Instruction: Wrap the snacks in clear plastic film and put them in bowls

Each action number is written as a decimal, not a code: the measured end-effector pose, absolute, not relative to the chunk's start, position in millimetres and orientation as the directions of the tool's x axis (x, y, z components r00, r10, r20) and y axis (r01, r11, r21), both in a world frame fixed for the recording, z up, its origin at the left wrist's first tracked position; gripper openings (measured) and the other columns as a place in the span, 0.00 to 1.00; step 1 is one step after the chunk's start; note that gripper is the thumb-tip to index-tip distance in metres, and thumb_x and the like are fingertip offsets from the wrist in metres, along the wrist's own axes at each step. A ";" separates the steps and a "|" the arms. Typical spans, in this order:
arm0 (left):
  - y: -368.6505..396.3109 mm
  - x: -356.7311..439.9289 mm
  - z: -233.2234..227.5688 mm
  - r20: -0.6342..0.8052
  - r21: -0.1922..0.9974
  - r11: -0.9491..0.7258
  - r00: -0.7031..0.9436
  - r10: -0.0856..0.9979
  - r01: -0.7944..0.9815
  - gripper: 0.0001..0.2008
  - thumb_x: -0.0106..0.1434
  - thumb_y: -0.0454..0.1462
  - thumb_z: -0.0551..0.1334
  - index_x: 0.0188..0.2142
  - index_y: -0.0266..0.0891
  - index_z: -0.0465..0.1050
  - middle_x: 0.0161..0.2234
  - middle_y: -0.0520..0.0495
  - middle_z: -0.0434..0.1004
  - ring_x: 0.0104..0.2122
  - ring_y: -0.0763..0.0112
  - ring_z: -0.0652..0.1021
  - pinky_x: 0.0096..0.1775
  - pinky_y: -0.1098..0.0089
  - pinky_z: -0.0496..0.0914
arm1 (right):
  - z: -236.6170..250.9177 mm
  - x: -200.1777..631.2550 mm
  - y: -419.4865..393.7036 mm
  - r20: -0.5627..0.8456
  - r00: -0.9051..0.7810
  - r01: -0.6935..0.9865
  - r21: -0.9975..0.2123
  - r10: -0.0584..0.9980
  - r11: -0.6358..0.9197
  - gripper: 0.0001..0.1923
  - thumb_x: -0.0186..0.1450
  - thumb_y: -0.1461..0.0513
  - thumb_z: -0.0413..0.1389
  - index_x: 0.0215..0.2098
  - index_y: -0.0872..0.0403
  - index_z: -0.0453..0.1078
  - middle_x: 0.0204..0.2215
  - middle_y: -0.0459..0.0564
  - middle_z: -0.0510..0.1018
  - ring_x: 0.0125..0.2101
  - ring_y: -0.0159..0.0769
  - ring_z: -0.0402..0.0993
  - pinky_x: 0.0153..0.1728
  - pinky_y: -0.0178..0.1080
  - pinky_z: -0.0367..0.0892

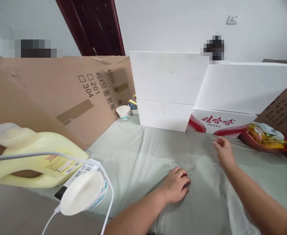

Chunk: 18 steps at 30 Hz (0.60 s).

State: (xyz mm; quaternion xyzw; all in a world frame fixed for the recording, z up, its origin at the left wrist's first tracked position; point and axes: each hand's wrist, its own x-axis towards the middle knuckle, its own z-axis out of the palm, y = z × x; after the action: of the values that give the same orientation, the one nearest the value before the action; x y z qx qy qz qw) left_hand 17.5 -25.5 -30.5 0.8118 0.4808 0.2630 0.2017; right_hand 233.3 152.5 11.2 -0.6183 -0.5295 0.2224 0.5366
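A pale grey-green cloth (138, 156) lies spread over the surface in front of me. My left hand (176, 184) rests palm down on it near the middle, fingers curled into a small bunch of fabric. My right hand (223, 150) hovers or lightly touches the cloth farther back and to the right, fingers loosely apart, holding nothing I can see. Creases run through the cloth between the two hands.
White foam boards (168, 85) and a red-and-white printed box (219, 125) stand at the back. A large cardboard sheet (67, 91) leans on the left. A yellow jug (35, 156), a white bowl (82, 194) and a white cable (47, 153) sit front left. Snack packets (263, 135) lie at right.
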 end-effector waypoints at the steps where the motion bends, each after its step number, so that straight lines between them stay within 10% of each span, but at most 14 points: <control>1: -25.8 15.8 -30.7 0.288 0.603 -0.464 0.365 0.885 0.649 0.07 0.59 0.34 0.63 0.39 0.41 0.75 0.40 0.46 0.76 0.42 0.63 0.73 0.46 0.62 0.70 | 4.9 201.1 142.2 0.255 0.261 0.346 -0.925 0.931 0.156 0.24 0.53 0.54 0.55 0.46 0.54 0.66 0.40 0.57 0.77 0.37 0.40 0.75 0.35 0.42 0.70; 8: 36.3 -67.0 31.1 0.556 0.675 -0.118 -0.397 0.730 0.728 0.10 0.68 0.35 0.51 0.43 0.40 0.69 0.40 0.44 0.75 0.41 0.68 0.76 0.44 0.68 0.71 | -33.7 62.9 70.2 0.108 -0.122 0.079 -0.990 0.987 0.118 0.18 0.56 0.50 0.55 0.37 0.53 0.69 0.29 0.50 0.77 0.27 0.36 0.74 0.28 0.39 0.69; 11: 92.0 -125.4 69.5 0.450 0.446 0.247 -0.454 0.769 0.860 0.12 0.66 0.33 0.52 0.47 0.39 0.69 0.49 0.42 0.72 0.51 0.66 0.72 0.53 0.67 0.66 | -41.6 60.7 54.6 0.127 -0.256 0.108 -0.981 0.958 0.158 0.15 0.56 0.52 0.56 0.36 0.53 0.71 0.30 0.50 0.77 0.32 0.39 0.74 0.36 0.41 0.70; 18: 176.1 -236.5 89.0 0.254 0.182 0.497 -0.529 0.810 0.848 0.18 0.62 0.31 0.56 0.52 0.36 0.69 0.64 0.34 0.56 0.58 0.45 0.65 0.58 0.45 0.55 | -44.0 68.6 49.3 0.117 -0.453 0.247 -0.936 0.884 0.251 0.11 0.64 0.56 0.49 0.38 0.52 0.70 0.31 0.49 0.77 0.32 0.37 0.74 0.35 0.38 0.68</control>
State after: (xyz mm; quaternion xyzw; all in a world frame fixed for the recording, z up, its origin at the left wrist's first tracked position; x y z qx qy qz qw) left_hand -236.5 176.1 89.0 0.4806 0.8625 0.1432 -0.0673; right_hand 68.6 49.3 -44.0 -0.3962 -0.7135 0.4664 0.3410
